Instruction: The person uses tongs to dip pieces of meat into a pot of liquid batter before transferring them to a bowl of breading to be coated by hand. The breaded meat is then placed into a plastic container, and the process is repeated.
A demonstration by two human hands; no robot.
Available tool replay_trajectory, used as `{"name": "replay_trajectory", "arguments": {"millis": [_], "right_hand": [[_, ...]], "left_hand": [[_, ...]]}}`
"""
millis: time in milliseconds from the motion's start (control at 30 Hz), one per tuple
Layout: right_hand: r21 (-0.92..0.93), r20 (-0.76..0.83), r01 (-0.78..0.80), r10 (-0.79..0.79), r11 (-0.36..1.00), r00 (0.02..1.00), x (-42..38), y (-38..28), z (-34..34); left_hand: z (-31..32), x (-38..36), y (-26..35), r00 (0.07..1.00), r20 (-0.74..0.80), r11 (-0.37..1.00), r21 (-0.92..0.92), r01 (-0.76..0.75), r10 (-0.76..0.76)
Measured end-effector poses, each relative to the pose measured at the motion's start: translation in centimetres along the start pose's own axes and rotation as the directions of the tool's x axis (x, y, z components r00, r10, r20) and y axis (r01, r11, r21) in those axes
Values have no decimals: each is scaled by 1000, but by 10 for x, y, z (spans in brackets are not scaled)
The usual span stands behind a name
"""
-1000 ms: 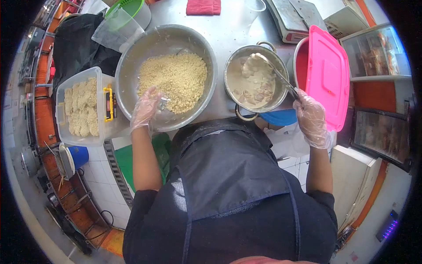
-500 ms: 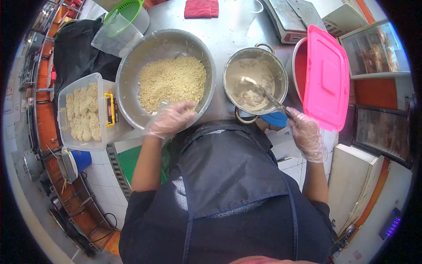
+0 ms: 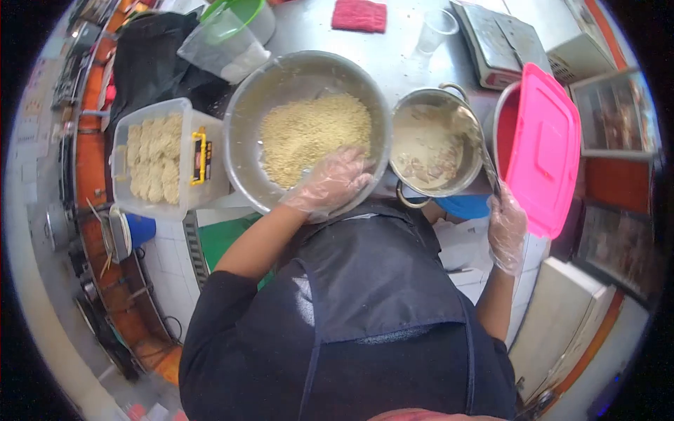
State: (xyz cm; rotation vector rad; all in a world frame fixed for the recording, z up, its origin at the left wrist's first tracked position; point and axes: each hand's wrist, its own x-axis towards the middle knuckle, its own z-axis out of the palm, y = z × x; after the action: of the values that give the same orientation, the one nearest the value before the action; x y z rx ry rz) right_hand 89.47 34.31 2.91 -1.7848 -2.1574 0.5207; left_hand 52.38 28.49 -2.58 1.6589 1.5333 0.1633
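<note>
My left hand (image 3: 333, 179), in a clear plastic glove, rests open with fingers stretched over the pale crumbs (image 3: 316, 130) in a wide metal bowl (image 3: 236, 126). My right hand (image 3: 507, 228), gloved too, grips metal tongs (image 3: 490, 160) by their dark handle. The tongs slant up along the right side of a two-handled pot (image 3: 409, 201), their blurred tip near its far right rim. Thin beige batter (image 3: 420, 133) with several pieces of what looks like meat (image 3: 432, 170) fills the pot. Crumb-coated pieces (image 3: 154, 154) lie in rows in a clear plastic box (image 3: 184, 165) left of the bowl.
A pink lid (image 3: 544, 154) leans over a red-lined container right of the pot. Behind are a scale (image 3: 502, 45), a clear cup (image 3: 439, 29) and a red cloth (image 3: 359, 15). A green-rimmed tub (image 3: 256, 17) and plastic bag (image 3: 225, 49) stand back left.
My left hand has moved right and down onto the crumbs. The tongs have swung from the pot's middle to its right side; the pale piece at their tip no longer shows. The view has shifted.
</note>
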Motion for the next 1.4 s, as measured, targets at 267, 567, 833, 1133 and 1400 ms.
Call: {"name": "replay_trajectory", "arguments": {"millis": [267,567,833,1133,1400], "right_hand": [[142,68,-68,59,987,996,-13,0,-3],[163,43,-128,122,978,992,-39,-8,16],[142,-71,-115,126,983,990,-52,-21,23],[224,-105,-31,56,974,993,-64,-38,27],[407,219,-73,-19,910,976,-60,-135,13]], "left_hand": [[-16,41,-78,954,-256,826,495,269,-157],[-27,36,-138,910,-320,899,260,353,-264],[-43,3,-161,839,-542,970,224,96,42],[-62,20,-223,812,-240,843,-231,485,-533],[-75,-24,-172,795,-400,868,-396,300,-456]]}}
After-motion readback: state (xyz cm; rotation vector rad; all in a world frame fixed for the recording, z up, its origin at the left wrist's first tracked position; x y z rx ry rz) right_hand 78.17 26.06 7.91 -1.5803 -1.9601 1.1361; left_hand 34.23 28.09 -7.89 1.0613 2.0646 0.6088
